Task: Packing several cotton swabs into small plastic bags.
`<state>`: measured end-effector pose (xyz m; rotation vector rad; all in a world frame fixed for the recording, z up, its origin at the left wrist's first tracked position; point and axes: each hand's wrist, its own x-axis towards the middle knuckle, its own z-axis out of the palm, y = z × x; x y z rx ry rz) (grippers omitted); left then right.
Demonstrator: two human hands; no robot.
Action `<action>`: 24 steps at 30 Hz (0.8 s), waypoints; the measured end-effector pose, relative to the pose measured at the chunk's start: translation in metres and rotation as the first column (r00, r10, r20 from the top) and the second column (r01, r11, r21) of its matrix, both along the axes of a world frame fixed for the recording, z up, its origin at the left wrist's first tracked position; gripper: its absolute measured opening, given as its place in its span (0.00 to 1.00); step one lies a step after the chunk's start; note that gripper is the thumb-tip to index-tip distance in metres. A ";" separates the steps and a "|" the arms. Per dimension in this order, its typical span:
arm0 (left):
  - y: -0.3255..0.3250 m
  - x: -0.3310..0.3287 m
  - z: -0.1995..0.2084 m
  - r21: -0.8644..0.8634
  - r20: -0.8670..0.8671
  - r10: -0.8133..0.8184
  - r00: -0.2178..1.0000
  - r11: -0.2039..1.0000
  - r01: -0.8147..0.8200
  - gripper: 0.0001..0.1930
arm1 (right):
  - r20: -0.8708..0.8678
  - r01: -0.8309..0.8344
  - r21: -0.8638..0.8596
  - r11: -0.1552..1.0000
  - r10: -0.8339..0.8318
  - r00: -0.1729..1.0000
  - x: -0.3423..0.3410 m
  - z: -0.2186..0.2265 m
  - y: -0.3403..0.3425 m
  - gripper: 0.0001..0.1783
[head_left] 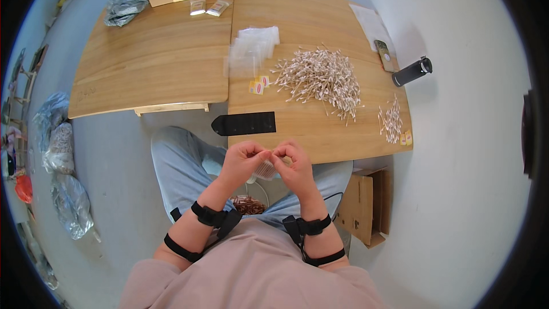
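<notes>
The left hand [243, 160] and right hand [294, 163] meet just off the near edge of the right-hand wooden table [320, 17], above the lap. Both are pinched shut, thumb against forefinger, on a small clear plastic bag [264, 170] that hangs between them; it appears to hold cotton swabs, though the contents are too small to confirm. The fingertips grip the bag's upper edge from opposite sides.

Recommended technique, judged from this posture: keep the pinch points close together along the top edge, hold that edge level, and apply even pressure across its width so that the contents do not shift or spill.

Supplies lie on the table: a large heap of cotton swabs [320, 77] at the centre, a smaller batch of swabs [391, 119] near the right-hand near corner, a stack of empty clear bags [251, 48] toward the left edge, and small yellow labels [258, 84] just beside the heap. A black strip [245, 123] lies along the near edge.
</notes>
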<state>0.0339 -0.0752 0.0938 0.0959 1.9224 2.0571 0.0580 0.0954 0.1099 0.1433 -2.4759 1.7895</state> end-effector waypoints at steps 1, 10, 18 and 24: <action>-0.001 0.000 0.001 -0.017 -0.029 -0.006 1.000 1.000 0.005 0.07 | -0.004 -0.002 -0.001 1.000 0.002 1.000 0.001 0.002 0.000 0.04; -0.008 -0.006 0.008 0.054 -0.071 -0.027 0.997 0.998 0.030 0.06 | 0.002 0.038 -0.007 0.999 -0.038 0.999 0.004 0.012 0.010 0.04; -0.010 -0.014 0.016 -0.112 -0.258 -0.089 0.962 0.992 0.062 0.06 | -0.037 0.110 0.015 0.994 -0.109 0.993 0.004 0.014 0.008 0.06; -0.003 -0.018 -0.013 -0.159 -0.251 -0.001 0.968 0.987 -0.040 0.04 | 0.151 0.157 0.010 0.987 -0.157 0.976 -0.007 -0.008 0.007 0.05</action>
